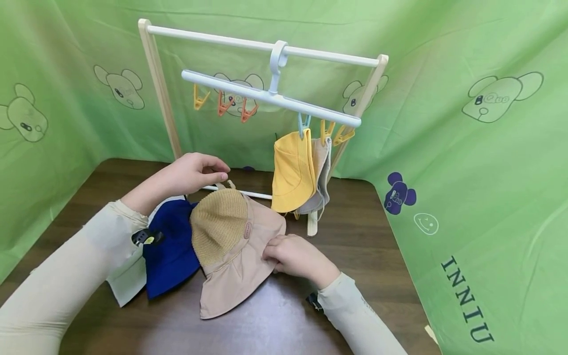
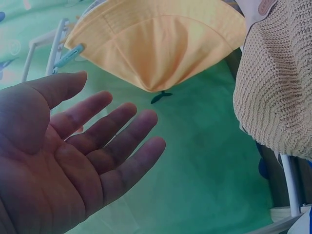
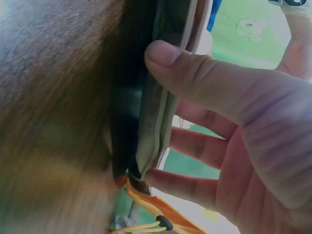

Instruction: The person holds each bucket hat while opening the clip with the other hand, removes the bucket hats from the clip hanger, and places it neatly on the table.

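Sun hat of pale pink cloth with tan knitted crown [image 1: 235,254]: centre of head frame, above dark brown wooden worktop [image 1: 359,271]. Right hand [image 1: 299,256] at its right brim edge, pinching cloth between thumb and fingers. Left hand [image 1: 193,173] empty, fingers apart, near the crown's top, upper left of hat. Navy-blue cloth hat [image 1: 170,251] just left.

Head view: from above, facing forward and down, widest, spanning wooden tabletop [image 1: 355,276] and hanging rack [image 1: 208,37]. Left wrist view: close to left hand [image 2: 73,161], palm side, rolled sideways, facing yellow bucket hat [image 2: 156,44] beyond. Right wrist view: very near, low and sideways by tabletop, facing right hand [image 3: 253,141] on beige sun hat [image 1: 235,246]. Head and left wrist views share both hats; head and right wrist, gripped brim [image 1: 241,281].
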### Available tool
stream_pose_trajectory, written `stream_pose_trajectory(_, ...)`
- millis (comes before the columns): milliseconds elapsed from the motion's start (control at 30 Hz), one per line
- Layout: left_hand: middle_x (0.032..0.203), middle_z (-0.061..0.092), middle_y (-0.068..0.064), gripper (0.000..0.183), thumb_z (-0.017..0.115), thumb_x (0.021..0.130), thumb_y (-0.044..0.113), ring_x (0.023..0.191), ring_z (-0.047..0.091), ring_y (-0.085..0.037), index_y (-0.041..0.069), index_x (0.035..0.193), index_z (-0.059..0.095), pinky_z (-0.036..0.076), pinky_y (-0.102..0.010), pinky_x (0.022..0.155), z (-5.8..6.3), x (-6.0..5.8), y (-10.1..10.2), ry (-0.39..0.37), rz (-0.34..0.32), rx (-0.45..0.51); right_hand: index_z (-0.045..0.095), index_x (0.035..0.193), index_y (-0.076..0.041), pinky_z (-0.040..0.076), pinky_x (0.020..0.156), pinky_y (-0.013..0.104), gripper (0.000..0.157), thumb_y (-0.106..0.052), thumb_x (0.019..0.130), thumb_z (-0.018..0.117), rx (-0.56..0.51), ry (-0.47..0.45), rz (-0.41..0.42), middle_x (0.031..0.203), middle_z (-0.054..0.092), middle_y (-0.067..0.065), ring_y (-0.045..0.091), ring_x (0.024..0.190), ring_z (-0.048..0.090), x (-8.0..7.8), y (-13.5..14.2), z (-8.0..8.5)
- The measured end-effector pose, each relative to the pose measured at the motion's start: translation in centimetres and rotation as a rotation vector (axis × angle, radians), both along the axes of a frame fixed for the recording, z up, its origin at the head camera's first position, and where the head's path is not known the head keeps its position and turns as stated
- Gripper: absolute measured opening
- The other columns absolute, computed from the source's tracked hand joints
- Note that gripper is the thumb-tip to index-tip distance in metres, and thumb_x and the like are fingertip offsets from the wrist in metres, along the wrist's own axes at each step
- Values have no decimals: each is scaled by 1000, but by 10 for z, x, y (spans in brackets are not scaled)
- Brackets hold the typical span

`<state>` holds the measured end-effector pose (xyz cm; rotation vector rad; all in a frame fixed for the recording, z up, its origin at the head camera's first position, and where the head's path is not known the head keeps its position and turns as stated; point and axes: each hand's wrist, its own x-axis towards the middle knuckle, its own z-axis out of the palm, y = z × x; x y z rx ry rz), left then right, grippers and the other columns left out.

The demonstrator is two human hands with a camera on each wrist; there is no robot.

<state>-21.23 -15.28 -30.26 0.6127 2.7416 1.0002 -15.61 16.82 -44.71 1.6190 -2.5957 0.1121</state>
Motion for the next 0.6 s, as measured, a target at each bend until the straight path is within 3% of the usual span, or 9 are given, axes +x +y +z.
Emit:
stream_pose_trajectory(100, 124, 72, -7, 33, 63, 104, 30, 113, 68, -24, 10, 130, 69, 53, -48, 96, -1, 0, 1, 2, -14, 2, 76, 101, -26, 54, 87, 31, 23, -13, 81, 77, 28, -21, -29, 100, 71, -11, 9, 99, 67, 2, 0, -1)
stream_pose_trajectory(333, 124, 71, -8, 33, 63, 104, 29, 113, 68, -24, 11, 130, 69, 53, -47, 94, 1, 2, 1, 3, -3, -9, 75, 105, -25, 45, 106, 46, 30, -26, 76, 86, 66, -120, -47, 103, 73, -15, 9, 109, 65, 4, -1, 2)
stream_pose_trajectory(500, 125, 71, -8, 33, 63, 104, 30, 114, 68, -25, 11, 130, 69, 54, -48, 95, 2, 3, 2, 4, -3, -2, 76, 109, -25, 45, 105, 38, 41, -50, 77, 84, 75, -162, -78, 108, 73, -14, 7, 112, 64, 2, -1, 11)
stream_pose_trajectory(600, 124, 72, -7, 33, 63, 104, 30, 113, 68, -25, 11, 130, 69, 54, -47, 95, 2, 2, 4, 6, -9, 4, 76, 110, -24, 48, 101, 36, 44, -55, 80, 81, 52, -150, -76, 109, 73, -12, 9, 109, 65, 1, 1, 16)
